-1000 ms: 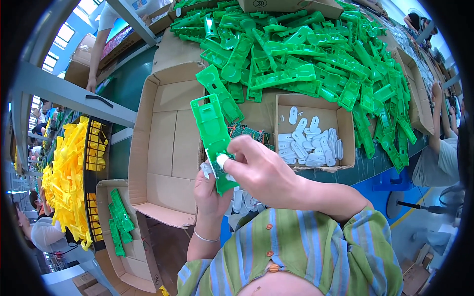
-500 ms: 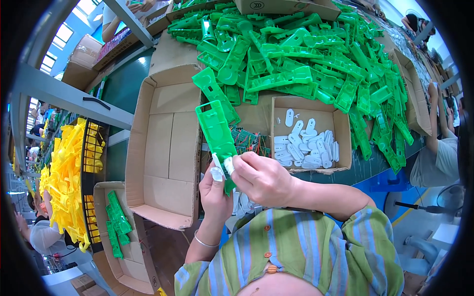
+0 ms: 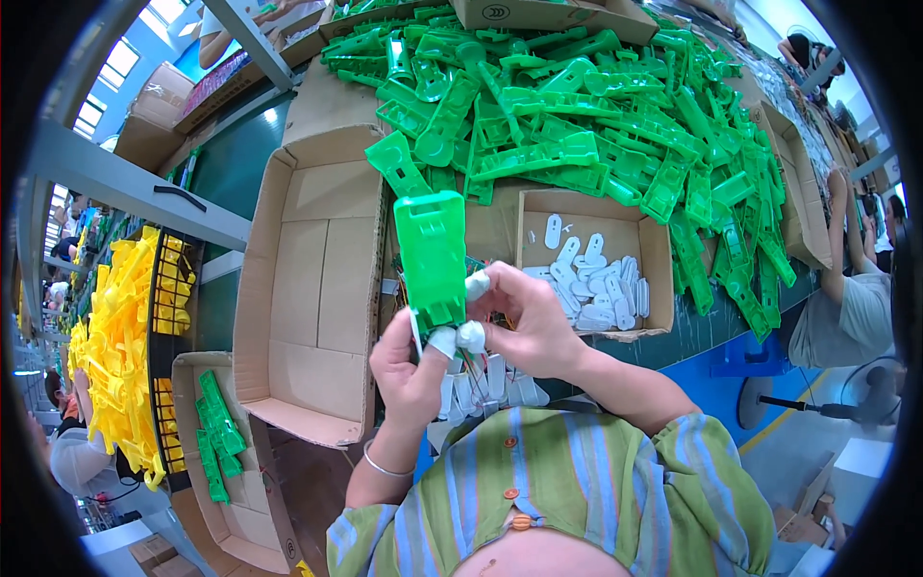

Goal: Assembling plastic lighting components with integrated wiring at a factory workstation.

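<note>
Green plastic casing (image 3: pixel 432 248) hangs over the near edge of the workbench (image 3: pixel 700 337), its lower end pinched by left hand (image 3: pixel 409 370) and right hand (image 3: pixel 534 322), probably for steadiness; white pieces (image 3: pixel 598 290) fill a carton (image 3: pixel 630 229) near that edge, apparently for easy reach.

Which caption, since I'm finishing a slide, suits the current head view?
Left hand and right hand at the near end of a green plastic part, a heap of green parts beyond.

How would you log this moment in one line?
Left hand: holds green case | right hand: at its lower end | nearby: box of white pieces
</note>
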Tool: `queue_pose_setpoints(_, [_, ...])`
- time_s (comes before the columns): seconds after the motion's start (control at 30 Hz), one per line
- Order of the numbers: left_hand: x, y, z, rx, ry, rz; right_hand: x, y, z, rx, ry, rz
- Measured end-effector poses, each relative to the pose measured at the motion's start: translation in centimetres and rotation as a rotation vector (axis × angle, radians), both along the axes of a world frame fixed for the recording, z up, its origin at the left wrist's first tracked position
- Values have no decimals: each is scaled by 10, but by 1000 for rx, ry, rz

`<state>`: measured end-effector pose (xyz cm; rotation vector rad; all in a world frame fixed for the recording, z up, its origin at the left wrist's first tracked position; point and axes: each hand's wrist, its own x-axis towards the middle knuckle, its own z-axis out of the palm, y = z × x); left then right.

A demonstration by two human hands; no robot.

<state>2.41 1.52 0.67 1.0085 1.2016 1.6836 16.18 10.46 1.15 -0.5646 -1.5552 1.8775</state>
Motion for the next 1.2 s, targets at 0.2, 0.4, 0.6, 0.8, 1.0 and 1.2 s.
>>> queue_pose_setpoints(0.2, [-17,10,39,61,-127,-44,-1,35,-9,-8,240,410])
queue_pose_setpoints(0.4, [-33,10,89,242,-295,-180,-2,20,-36,985,-380,4])
queue_pose_setpoints(0.6, [-39,13,67,67,-57,17,16,11,-6,1281,-701,-34])
queue_pose_setpoints(0.8, [-22,12,79,24,-109,-97,18,33,36,815,-251,110])
queue_pose_setpoints(1.0, [-33,20,92,69,-36,29,-5,16,4,298,-215,492])
queue_pose_setpoints(1.2, [-49,25,79,33,-51,83,-3,22,1,607,-271,177])
